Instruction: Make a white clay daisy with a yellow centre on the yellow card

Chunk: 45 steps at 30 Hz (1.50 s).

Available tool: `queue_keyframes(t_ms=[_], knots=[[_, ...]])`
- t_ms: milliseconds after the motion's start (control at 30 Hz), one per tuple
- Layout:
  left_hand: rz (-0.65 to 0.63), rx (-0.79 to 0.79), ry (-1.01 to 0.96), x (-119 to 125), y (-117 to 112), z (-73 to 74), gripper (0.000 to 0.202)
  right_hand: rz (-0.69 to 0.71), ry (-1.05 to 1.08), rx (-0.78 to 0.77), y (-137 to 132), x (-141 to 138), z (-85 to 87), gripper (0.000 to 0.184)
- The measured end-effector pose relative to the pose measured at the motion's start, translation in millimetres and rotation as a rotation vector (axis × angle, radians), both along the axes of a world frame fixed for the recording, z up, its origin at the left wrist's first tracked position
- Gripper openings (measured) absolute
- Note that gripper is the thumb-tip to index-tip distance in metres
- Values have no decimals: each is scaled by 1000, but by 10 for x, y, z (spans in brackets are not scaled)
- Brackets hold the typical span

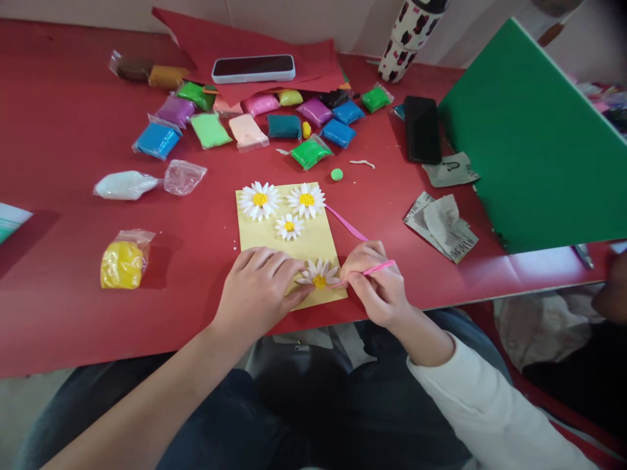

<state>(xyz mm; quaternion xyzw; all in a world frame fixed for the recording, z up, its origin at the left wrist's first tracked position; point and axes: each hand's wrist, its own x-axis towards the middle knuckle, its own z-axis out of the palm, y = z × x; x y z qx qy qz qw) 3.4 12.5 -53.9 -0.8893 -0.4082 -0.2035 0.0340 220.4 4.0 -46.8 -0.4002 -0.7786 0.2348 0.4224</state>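
Note:
A yellow card point(274, 238) lies on the red table point(63, 300) near its front edge. Three white clay daisies with yellow centres sit on its upper part, the largest at top left point(259, 200). A fourth daisy point(319, 273) lies at the card's lower right. My left hand point(259, 287) rests flat on the card, fingertips touching that daisy. My right hand point(377, 284) is closed round a thin pink tool point(379, 267), whose tip meets the daisy's edge. A second pink stick point(345, 222) lies just right of the card.
Several packets of coloured clay point(210, 129) lie across the back of the table, with a yellow packet point(122, 263) and a white one point(125, 185) at left. Two phones point(253, 68) point(422, 128), crumpled paper point(441, 225), a green board point(533, 140) and a bottle point(409, 36) stand behind.

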Motion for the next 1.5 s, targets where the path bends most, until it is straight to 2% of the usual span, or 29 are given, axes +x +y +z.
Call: queue_keyframes(t_ms=[167, 400, 567, 667, 1333, 1500], knots=[[2, 1, -10, 7, 1, 12, 25, 33, -135, 48, 6, -23, 34, 17], [-9, 29, -26, 3, 11, -10, 23, 12, -115, -13, 4, -16, 30, 18], [-131, 143, -39, 19, -2, 16, 5, 9, -94, -30, 3, -28, 35, 20], [-154, 175, -46, 35, -4, 26, 6, 17, -104, -28, 6, -32, 35, 20], [-154, 120, -59, 41, 9, 18, 7, -66, -147, -35, 22, -28, -28, 20], [-200, 122, -71, 36, 1, 20, 3, -74, -137, -46, 21, -28, -14, 21]])
